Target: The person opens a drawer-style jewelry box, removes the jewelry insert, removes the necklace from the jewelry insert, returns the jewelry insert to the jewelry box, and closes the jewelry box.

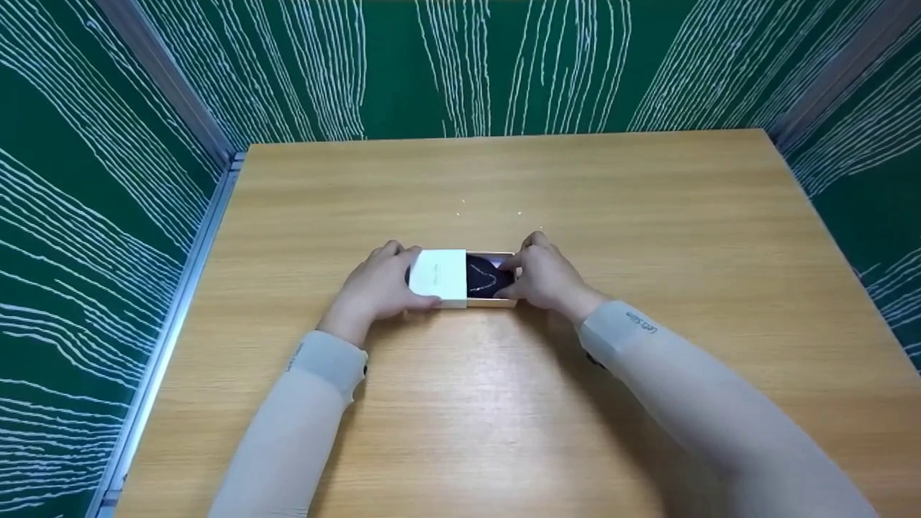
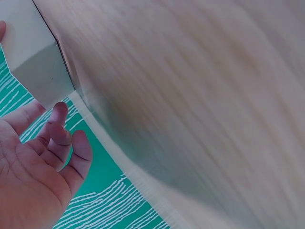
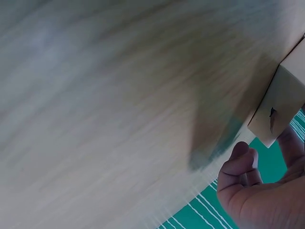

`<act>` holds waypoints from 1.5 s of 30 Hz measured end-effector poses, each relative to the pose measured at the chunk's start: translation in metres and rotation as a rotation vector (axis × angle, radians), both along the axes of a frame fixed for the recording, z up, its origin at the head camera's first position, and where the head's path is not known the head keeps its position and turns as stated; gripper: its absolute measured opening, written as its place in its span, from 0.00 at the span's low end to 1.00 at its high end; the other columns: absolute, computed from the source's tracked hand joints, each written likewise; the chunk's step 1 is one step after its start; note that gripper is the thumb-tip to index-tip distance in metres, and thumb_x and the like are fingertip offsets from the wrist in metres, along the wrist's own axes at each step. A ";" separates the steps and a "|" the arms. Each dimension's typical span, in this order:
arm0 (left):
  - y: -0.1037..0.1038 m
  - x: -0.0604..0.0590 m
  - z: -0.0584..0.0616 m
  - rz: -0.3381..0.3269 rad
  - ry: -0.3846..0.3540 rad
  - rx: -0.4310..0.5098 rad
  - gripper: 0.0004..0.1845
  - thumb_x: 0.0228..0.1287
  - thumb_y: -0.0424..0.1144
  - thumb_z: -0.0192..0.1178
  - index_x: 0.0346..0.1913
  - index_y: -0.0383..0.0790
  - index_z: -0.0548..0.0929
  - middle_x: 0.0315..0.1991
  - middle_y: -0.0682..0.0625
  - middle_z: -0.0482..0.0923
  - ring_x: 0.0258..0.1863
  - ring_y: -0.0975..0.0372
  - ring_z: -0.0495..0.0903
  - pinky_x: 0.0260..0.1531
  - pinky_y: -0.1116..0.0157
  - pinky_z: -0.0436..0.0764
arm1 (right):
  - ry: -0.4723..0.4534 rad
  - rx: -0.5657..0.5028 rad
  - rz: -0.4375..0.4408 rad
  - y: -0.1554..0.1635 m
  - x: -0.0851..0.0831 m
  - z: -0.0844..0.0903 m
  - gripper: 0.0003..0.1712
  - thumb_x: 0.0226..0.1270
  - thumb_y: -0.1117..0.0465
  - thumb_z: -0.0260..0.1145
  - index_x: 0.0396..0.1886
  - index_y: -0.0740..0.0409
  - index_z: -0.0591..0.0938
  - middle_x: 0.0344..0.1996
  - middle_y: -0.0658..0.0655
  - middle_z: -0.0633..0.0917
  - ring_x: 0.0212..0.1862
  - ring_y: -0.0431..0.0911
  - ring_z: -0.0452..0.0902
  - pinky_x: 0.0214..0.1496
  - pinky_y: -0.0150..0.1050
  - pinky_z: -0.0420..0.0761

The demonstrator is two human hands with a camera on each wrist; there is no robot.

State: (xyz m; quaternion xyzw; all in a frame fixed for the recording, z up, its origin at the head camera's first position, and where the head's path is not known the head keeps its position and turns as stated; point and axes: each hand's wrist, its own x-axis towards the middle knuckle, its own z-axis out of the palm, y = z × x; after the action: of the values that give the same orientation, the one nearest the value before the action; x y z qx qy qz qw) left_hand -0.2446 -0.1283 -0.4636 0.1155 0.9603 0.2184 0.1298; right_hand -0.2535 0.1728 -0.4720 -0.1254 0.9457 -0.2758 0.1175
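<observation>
On the left, my left hand (image 1: 380,280) grips one white cover (image 1: 440,277), thumb along its near edge and fingers over the far one. To the right of that, one tray (image 1: 491,303) juts out from under the cover, low on the table (image 1: 360,194), its near wall catching light. In it lies one dark pad (image 1: 478,284) bearing one thin chain (image 1: 483,273), the left part of the pad hidden by the cover. Beyond the box I count four pale specks (image 1: 519,213) on the wood, well apart from my fingers. Rightmost, my right hand (image 1: 550,277) reaches over the tray's end, and thumb and forefinger seem to pinch the pad's right end; the other fingers curl outside the tray. In the end wall I see one slit (image 3: 272,119).

I judge the step in hand to be working the pad at the part-drawn tray; whether it is going in or coming out, I cannot tell. The next move calls for a steady left hold and a light, level right pinch, lest the chain slip or snag.
</observation>
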 end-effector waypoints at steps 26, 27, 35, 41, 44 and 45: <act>0.001 0.000 0.001 -0.014 0.007 -0.009 0.61 0.58 0.70 0.81 0.89 0.44 0.69 0.71 0.43 0.75 0.64 0.50 0.75 0.72 0.45 0.80 | -0.006 -0.027 0.003 -0.002 -0.003 0.004 0.30 0.59 0.55 0.90 0.60 0.62 0.94 0.64 0.61 0.73 0.67 0.61 0.71 0.79 0.58 0.76; 0.001 0.000 0.001 -0.012 0.008 -0.009 0.62 0.58 0.70 0.81 0.89 0.44 0.69 0.71 0.43 0.75 0.64 0.50 0.75 0.72 0.45 0.80 | -0.003 -0.028 0.006 -0.003 -0.003 0.004 0.31 0.59 0.55 0.90 0.60 0.62 0.93 0.64 0.61 0.73 0.67 0.61 0.71 0.79 0.59 0.76; 0.001 0.001 0.004 -0.021 0.006 -0.013 0.61 0.58 0.69 0.82 0.88 0.44 0.69 0.72 0.43 0.75 0.66 0.48 0.75 0.74 0.44 0.79 | 0.007 -0.055 0.033 -0.003 -0.004 0.004 0.33 0.58 0.59 0.88 0.61 0.70 0.91 0.64 0.63 0.72 0.65 0.59 0.72 0.80 0.55 0.76; 0.001 0.001 0.005 -0.021 0.007 -0.016 0.60 0.59 0.69 0.82 0.88 0.45 0.70 0.72 0.43 0.75 0.67 0.48 0.75 0.74 0.44 0.79 | -0.018 -0.094 0.030 -0.003 -0.005 0.004 0.32 0.59 0.61 0.87 0.60 0.74 0.89 0.67 0.65 0.70 0.63 0.60 0.77 0.78 0.54 0.80; 0.001 0.001 0.006 -0.021 0.005 -0.019 0.60 0.59 0.69 0.81 0.88 0.45 0.69 0.73 0.43 0.74 0.68 0.48 0.75 0.75 0.43 0.79 | -0.032 -0.094 0.033 -0.001 -0.006 0.003 0.32 0.60 0.61 0.86 0.61 0.74 0.89 0.69 0.66 0.72 0.64 0.61 0.79 0.79 0.54 0.80; 0.001 0.001 0.006 -0.021 0.004 -0.020 0.61 0.59 0.69 0.81 0.89 0.45 0.69 0.73 0.42 0.74 0.68 0.48 0.75 0.76 0.43 0.78 | -0.033 -0.092 0.036 -0.001 -0.007 0.003 0.32 0.60 0.61 0.86 0.61 0.74 0.89 0.69 0.66 0.73 0.64 0.61 0.79 0.78 0.54 0.81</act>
State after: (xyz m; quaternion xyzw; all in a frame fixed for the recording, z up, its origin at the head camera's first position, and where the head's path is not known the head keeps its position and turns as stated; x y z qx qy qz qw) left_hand -0.2432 -0.1270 -0.4578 0.1248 0.9614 0.2071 0.1312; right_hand -0.2605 0.1723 -0.4685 -0.1433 0.9275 -0.3190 0.1323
